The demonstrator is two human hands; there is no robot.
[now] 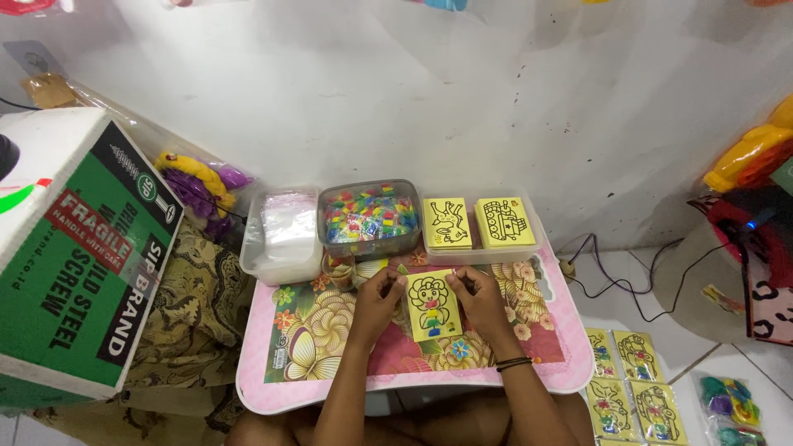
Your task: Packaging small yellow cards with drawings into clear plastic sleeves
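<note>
Upright between both hands, a yellow rectangular sand-art card with a cartoon figure (433, 304) stands long axis vertical above the pink floral surface (413, 376); the left hand (377, 301) pinches its left edge, the right hand (479, 299) its right, equally near.

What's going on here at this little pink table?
A person sits at a small pink table with a flowery top, holding a yellow picture card between both hands: left hand on its left edge, right hand on its right. The card shows a partly coloured cartoon figure. Behind it stand a tub of colourful small pieces and a tray with two stacks of uncoloured cards. More coloured cards lie on the floor to the right.
</note>
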